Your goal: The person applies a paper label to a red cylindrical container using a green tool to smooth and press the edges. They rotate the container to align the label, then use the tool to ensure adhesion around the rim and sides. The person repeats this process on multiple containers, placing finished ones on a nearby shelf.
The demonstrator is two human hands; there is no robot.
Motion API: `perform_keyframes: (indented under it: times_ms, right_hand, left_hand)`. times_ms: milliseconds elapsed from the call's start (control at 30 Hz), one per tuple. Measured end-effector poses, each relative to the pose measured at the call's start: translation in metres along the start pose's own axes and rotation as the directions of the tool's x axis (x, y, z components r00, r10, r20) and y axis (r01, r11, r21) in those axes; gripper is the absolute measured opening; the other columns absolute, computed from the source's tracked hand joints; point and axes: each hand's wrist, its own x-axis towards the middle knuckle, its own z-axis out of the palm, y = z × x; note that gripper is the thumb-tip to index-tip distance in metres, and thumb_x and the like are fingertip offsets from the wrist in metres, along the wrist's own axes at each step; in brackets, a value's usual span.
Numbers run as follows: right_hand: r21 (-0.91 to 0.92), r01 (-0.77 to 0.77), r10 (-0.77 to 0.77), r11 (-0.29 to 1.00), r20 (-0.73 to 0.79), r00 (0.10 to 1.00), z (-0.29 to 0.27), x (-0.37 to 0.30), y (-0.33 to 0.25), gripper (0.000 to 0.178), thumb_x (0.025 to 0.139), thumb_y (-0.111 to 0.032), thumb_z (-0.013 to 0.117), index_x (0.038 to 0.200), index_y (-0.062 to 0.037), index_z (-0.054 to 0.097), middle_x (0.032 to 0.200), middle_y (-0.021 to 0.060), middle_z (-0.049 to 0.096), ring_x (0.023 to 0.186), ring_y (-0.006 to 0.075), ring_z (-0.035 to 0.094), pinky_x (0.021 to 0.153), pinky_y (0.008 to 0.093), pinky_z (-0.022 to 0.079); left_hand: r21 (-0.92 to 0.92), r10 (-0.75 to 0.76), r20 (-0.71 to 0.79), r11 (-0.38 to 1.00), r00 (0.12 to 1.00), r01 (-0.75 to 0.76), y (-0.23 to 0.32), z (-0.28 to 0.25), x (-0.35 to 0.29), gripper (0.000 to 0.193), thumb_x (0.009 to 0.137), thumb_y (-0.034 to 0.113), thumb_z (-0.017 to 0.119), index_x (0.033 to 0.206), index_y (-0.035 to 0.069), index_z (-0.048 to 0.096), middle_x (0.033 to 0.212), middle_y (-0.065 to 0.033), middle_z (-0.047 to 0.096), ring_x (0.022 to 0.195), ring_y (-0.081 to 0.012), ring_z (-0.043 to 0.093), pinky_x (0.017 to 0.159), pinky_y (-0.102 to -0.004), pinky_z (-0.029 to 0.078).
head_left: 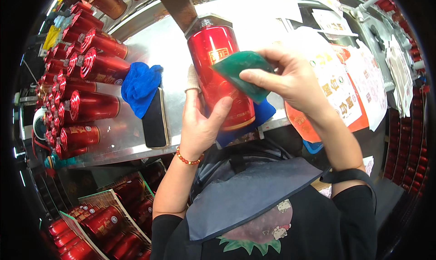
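Observation:
A glossy red bottle (213, 44) lies tilted on the bench, its neck pointing away from me and its wide base toward me. My left hand (198, 124) grips it from the left, thumb on the near lower side. A beige cover (192, 79) wraps a finger of that hand, and the other fingers are partly hidden. In my right hand (293, 76) is a green flexible scraper (243, 71), pinched between thumb and fingers, its edge against the bottle near a gold emblem (219, 55). Below the bottle's base shows a blue cloth pad (264, 111).
Several red bottles (93, 103) crowd the bench's left side. Beside them lie a crumpled blue cloth (141, 87) and a phone (155, 124). Printed sheets (334, 78) cover the right. A brown post (178, 6) stands at the bottle's neck. Crated red bottles (102, 223) sit lower left.

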Motion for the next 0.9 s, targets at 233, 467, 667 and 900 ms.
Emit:
perform_keyframes:
  times_ms: [233,467,667,900]
  right_hand:
    - [0.283,-0.238,0.264,0.929,-0.056,0.963,-0.006,-0.027,0.036,0.035,0.091,-0.021,0.077,0.119,-0.0018,0.071,0.095,0.0067,0.074,0.080,0.0115,0.070,0.071,0.0244,0.057]
    - [0.052,-0.304,0.308,0.951,-0.156,0.938,-0.031,-0.016,0.038,0.034,0.091,-0.019,0.077,0.118,0.0015,0.070,0.094,0.0070,0.073,0.081,0.0099,0.070,0.071,0.0233,0.058]
    - [-0.048,-0.024,0.018,0.999,-0.108,0.994,-0.033,-0.005,0.008,0.028,0.093,-0.010,0.075,0.118,0.0008,0.070,0.103,0.0048,0.073,0.091,0.0087,0.068,0.077,0.0223,0.056]
    - [-0.571,0.595,-0.537,0.565,0.293,0.791,0.015,-0.023,-0.027,0.038,0.067,-0.004,0.077,0.104,-0.0117,0.079,0.088,0.0002,0.065,0.079,0.0186,0.056,0.071,0.0320,0.047]
  left_hand:
    - [0.016,0.002,0.062,1.000,0.998,-0.003,-0.006,-0.016,0.002,0.075,0.104,0.039,0.058,0.157,0.000,0.023,0.146,-0.0123,0.049,0.133,-0.0195,0.050,0.113,-0.0351,0.040]
    - [0.051,0.005,0.060,0.999,0.998,-0.008,0.000,-0.017,0.002,0.070,0.105,0.036,0.057,0.157,-0.001,0.025,0.149,-0.0119,0.048,0.135,-0.0185,0.048,0.113,-0.0346,0.040]
    - [0.040,0.011,0.095,0.999,0.995,-0.015,-0.002,-0.020,0.003,0.083,0.102,0.034,0.064,0.160,-0.002,0.016,0.150,-0.0132,0.045,0.137,-0.0193,0.045,0.116,-0.0352,0.037]
    - [0.649,0.117,0.269,0.712,0.956,-0.270,-0.007,-0.039,0.000,0.138,0.062,0.031,0.098,0.160,-0.005,0.007,0.150,-0.0252,0.045,0.138,-0.0365,0.048,0.115,-0.0425,0.039]
